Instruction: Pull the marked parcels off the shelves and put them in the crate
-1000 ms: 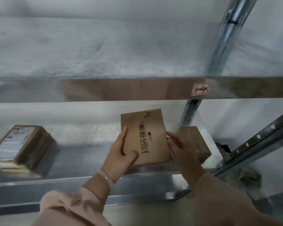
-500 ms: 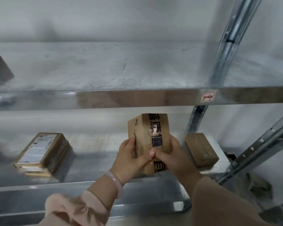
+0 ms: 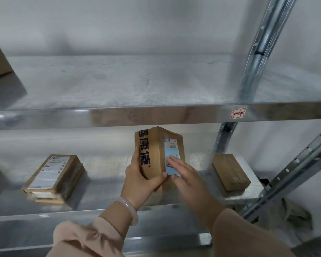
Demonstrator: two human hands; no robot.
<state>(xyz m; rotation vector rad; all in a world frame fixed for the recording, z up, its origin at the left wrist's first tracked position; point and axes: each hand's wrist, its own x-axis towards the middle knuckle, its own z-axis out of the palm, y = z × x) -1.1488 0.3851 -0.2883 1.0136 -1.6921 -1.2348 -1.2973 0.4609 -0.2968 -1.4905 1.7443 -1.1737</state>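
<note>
Label of blue paper [image 3: 171, 150] should be read, brown cardboard parcel [image 3: 157, 143] held in the grip of the left hand [image 3: 139, 180], right hand [image 3: 185, 173] flat.

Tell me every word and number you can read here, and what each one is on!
"1-4": handwritten on the red-edged tag on the upper shelf, front edge.
"康": among the big dark characters on the held parcel; the others are blurred.
Blue label on that parcel: blurred, partly under the right hand.
White label on the flat parcel at left: too small to read.
</note>
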